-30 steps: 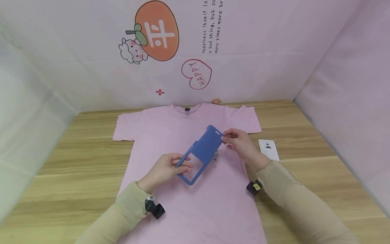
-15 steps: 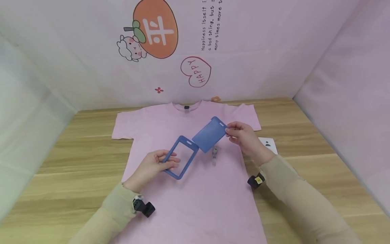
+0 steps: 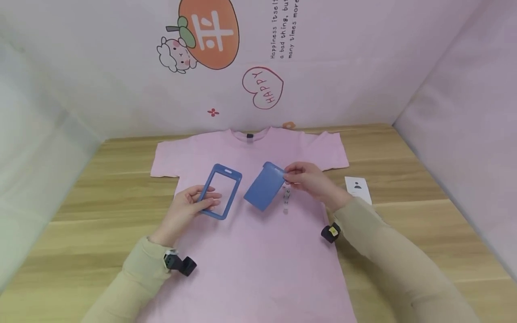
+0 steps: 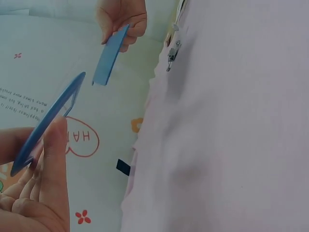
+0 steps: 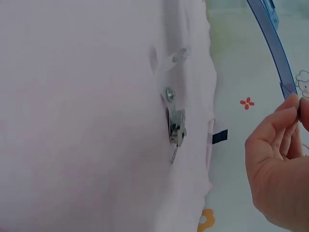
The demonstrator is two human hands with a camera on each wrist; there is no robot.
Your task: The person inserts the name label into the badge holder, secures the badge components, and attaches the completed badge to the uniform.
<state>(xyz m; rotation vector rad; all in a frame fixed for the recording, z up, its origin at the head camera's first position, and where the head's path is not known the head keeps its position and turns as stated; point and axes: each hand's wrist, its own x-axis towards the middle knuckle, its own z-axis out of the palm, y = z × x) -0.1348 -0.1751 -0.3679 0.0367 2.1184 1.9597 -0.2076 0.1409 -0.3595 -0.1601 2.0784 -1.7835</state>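
Observation:
My left hand (image 3: 190,207) pinches the lower left edge of a blue badge holder frame (image 3: 233,194), which has a slot at its top and a window in the middle. To its right, my right hand (image 3: 311,181) pinches the slotted upper corner of a flat blue badge holder back panel (image 3: 263,188). The two blue pieces are apart, both held above a pink T-shirt (image 3: 250,260). On the shirt lies a metal badge clip with a clear strap (image 5: 176,128), just below the right hand in the head view.
A white card with a person icon (image 3: 357,189) lies on the wooden table (image 3: 408,215) right of the shirt. Printed white cloth (image 3: 323,89) stands behind the table, with more cloth along both sides.
The back panel has slid out of the frame and the two have come apart. The left hand has moved left and up with the frame; the right hand still holds the panel.

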